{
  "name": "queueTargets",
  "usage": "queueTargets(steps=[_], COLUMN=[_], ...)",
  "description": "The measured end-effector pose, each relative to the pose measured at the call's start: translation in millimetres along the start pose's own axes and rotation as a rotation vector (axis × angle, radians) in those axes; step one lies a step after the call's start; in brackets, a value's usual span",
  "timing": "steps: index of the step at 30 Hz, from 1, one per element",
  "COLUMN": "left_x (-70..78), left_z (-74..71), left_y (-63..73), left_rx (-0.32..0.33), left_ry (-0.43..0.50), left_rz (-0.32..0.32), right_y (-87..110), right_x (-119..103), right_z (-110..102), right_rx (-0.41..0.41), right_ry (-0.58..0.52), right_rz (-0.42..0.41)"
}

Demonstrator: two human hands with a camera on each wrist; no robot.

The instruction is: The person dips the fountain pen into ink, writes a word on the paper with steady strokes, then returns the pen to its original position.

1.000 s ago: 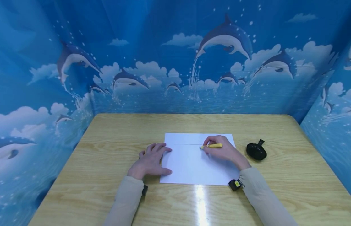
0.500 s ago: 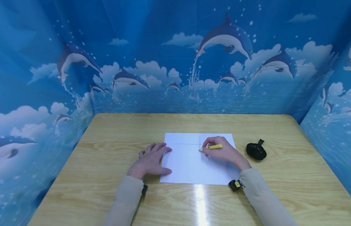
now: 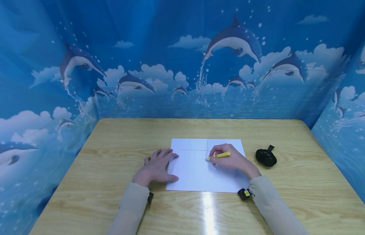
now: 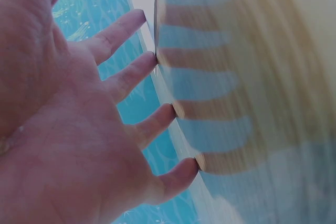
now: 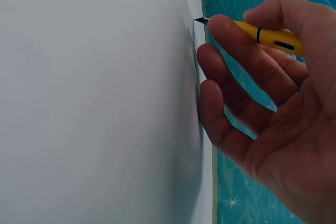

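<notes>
Yellow pen (image 3: 223,154) over the right half of a white sheet (image 3: 188,173) on the wood-grained desk (image 3: 94,169). The right hand (image 3: 233,160) pinches it in its grip; the left hand's (image 3: 156,168) grip is released—fingers spread, index finger and thumb at the sheet's left edge. Head view: the pen's long axis runs nearly crosswise, nib to the left and slightly toward the person, blunt end to the right. The dark nib (image 5: 201,21) lies at the near end of a thin vertical line (image 3: 207,145), which meets a horizontal line (image 3: 194,150). Right wrist view: black ring and dark slot on the barrel. The wrist device's (image 3: 244,194) yellow label—too small to read.
</notes>
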State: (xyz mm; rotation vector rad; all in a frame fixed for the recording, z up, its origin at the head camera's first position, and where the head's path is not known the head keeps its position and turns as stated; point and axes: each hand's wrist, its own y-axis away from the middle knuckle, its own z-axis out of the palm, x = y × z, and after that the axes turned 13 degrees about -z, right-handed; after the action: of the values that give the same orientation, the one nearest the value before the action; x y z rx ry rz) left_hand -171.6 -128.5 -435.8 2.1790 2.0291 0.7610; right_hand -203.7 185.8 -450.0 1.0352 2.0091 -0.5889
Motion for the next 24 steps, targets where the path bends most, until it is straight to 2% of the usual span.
queueTargets(steps=[15,24], left_x=[-1.9,-1.9], left_z=[1.8,1.1], left_y=[-1.6,-1.1], left_rx=[0.007,0.011], left_ry=[0.006,0.004], left_rz=[0.001,0.009], right_y=[1.8,2.9], right_x=[-0.7,-5.0], right_z=[3.3,3.4], right_rx=[-0.033,-0.063], right_ry=[-0.021,-0.078], right_rz=[-0.023,-0.035])
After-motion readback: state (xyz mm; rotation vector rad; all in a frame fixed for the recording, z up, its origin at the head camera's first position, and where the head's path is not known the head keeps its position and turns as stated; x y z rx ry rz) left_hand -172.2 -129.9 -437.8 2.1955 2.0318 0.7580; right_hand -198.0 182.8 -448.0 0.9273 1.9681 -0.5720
